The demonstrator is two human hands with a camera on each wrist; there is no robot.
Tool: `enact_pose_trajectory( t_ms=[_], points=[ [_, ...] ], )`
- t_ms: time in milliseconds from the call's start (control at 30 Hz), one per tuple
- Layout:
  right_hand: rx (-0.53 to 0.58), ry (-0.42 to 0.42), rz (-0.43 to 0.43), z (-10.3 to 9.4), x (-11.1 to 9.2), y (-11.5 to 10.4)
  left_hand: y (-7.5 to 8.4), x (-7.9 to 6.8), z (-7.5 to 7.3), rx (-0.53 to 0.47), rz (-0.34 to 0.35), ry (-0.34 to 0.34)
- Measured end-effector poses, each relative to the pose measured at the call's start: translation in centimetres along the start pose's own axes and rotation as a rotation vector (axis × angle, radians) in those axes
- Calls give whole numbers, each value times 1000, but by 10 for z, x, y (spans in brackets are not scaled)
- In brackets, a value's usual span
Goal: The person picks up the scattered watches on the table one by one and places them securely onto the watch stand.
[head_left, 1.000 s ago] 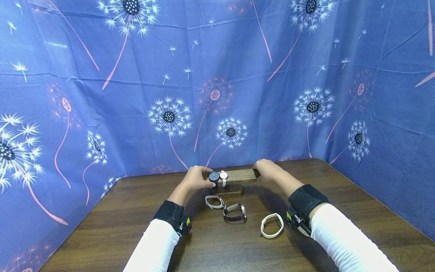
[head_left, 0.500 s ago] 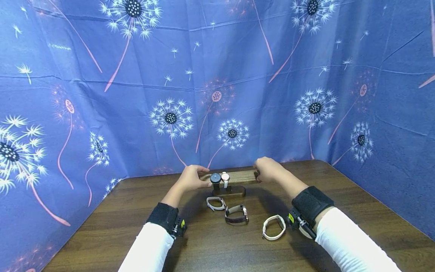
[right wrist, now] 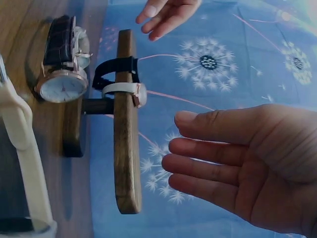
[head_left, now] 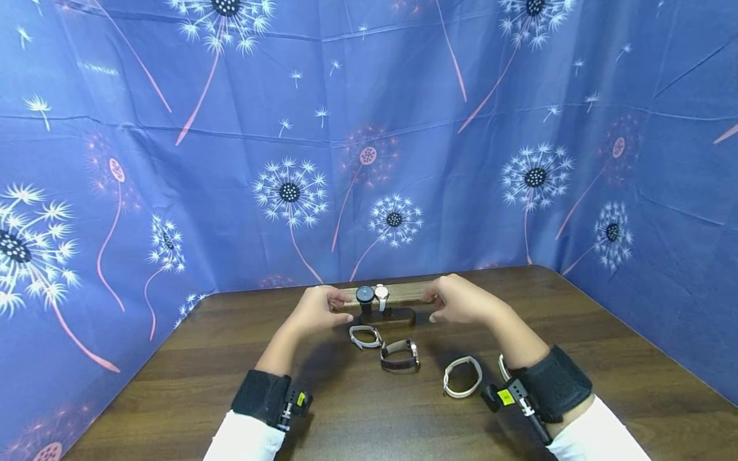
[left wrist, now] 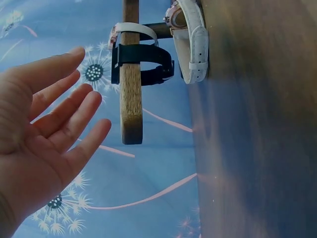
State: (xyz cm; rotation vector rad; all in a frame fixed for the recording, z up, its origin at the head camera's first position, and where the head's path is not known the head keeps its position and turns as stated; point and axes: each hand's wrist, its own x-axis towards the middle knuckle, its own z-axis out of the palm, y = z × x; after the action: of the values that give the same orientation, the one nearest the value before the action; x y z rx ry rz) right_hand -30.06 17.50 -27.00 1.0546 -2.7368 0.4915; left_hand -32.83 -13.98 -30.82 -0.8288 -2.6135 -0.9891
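Observation:
A wooden watch stand has a raised bar (head_left: 406, 292) on a dark oval base (right wrist: 73, 134). Side by side around the left part of that bar hang a black watch (head_left: 365, 294) and a white-strapped watch (head_left: 381, 292). My left hand (head_left: 314, 310) is off the bar's left end; the left wrist view shows its fingers relaxed and apart from the wood, holding nothing. Near the right end is my right hand (head_left: 461, 299). In the right wrist view its fingers (right wrist: 203, 171) extend toward the bar with a gap between, and nothing is in them.
In front of the stand lie a white-strapped watch (head_left: 363, 346), a dark brown leather watch (head_left: 399, 365) and a cream-strapped watch (head_left: 461, 394). Another pale strap (head_left: 504, 368) is partly hidden by my right wrist. A blue dandelion curtain (head_left: 369, 128) hangs behind the table.
Both hands have let go of the bar's ends. The left has drawn back leftward, and the right has loosened and come nearer to me. The stand and watches stay in place.

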Motion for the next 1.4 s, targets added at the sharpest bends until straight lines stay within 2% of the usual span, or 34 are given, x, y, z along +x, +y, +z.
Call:
enact_pose_trajectory(
  t_ms=[233,400,533,700,767,933,1167,1400],
  points=[
    [67,-1,6,9,-15,-3,-1,-4,13,-18,47,-22],
    [46,-11,-16,9,-13,-2,0,1,19,-11,43,-90],
    [24,-86,10,10,-12,-1,1,2,18,6,25,-119],
    [22,-249,126,13,-13,0,2,2,15,10,16,-121],
    [17,-295,143,15,-15,0,3,2,15,10,18,-128],
    [10,-326,158,19,-17,1,4,2,15,1,22,-129],
    [44,-387,230,29,-21,1,3,1,17,2,44,-126],
    [5,-397,220,32,-24,2,0,0,22,9,59,-133]
  ],
)
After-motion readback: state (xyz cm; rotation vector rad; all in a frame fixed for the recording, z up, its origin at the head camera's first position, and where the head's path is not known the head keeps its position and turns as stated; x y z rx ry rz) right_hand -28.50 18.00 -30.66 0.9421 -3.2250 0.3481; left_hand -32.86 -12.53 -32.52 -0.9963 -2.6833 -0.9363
